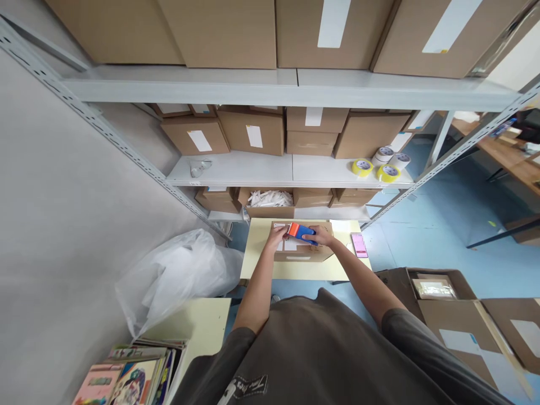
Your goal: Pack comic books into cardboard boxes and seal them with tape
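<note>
My right hand (322, 235) is wrapped round a blue-and-orange handheld tool (301, 232), its orange end pointing left. The tool is too small in view for me to tell its exact kind. At that orange end is my left hand (277, 236), fingers curled together; what they pinch, if anything, I cannot make out. Both hands are over a brown cardboard box (312, 256) with white labels on its top. The box lies on a pale yellow table (258, 253).
A phone (359, 245) with a pink screen lies at the table's right. Ahead stands a grey metal shelf (248, 169) with cardboard boxes and tape rolls (388, 173). A white plastic bag (185, 270) and magazines (130, 382) are left; open cartons (459, 281) sit right.
</note>
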Tool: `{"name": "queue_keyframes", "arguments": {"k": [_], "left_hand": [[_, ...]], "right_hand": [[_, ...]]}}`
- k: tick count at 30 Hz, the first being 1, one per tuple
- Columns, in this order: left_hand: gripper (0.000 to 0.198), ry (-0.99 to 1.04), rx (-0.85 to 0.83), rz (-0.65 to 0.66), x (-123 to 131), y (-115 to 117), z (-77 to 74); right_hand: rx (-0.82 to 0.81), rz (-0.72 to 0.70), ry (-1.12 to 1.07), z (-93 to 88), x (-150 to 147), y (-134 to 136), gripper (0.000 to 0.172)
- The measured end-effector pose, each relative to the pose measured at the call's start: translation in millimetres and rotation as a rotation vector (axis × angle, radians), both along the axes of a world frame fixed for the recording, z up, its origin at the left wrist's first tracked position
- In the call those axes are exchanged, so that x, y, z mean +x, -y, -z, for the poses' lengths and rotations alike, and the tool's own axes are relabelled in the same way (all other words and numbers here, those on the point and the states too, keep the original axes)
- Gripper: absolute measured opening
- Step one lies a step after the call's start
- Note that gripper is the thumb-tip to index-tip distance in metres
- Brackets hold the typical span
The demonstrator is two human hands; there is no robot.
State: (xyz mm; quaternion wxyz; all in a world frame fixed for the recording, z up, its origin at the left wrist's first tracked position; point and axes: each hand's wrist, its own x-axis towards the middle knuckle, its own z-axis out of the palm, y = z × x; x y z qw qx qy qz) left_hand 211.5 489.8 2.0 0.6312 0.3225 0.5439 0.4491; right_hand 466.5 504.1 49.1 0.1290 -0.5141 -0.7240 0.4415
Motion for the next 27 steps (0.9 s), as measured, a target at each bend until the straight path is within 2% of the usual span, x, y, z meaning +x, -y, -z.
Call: {"name": "queue_keyframes", "arguments": {"k": [4, 11, 14, 17, 22, 27], "left_hand": [[0.046, -0.078, 0.035, 0.012, 1, -1, -0.8], [0.028, -0.516, 0.173, -0.105, 6, 2, -3.0], [0.029, -0.551, 0.178, -0.116, 1, 5, -5.1], [0.028, -0.558, 0.169, -0.158, -16, 8, -9.0], [0.029, -0.678, 0.182, -0.245, -57, 12, -19.3], [0.028, -0.726, 0.177, -0.286, -84, 11, -23.5]], "right_hand": [[-0.002, -0.021, 0.028, -8.1, -2, 0, 0.058], [-0.001, -0.029, 0.088, -28.4, -11, -2, 0.063], [-0.021, -0.026, 0.120, -33.2, -1, -5, 0.065], [-0.030, -0.025, 0.118, -33.2, 22, -7, 0.068], [-0.074, 0.027, 0.104, -30.1, 61, -15, 0.069], [-0.101, 0.002, 0.121, -31.6, 61, -25, 0.067]]}}
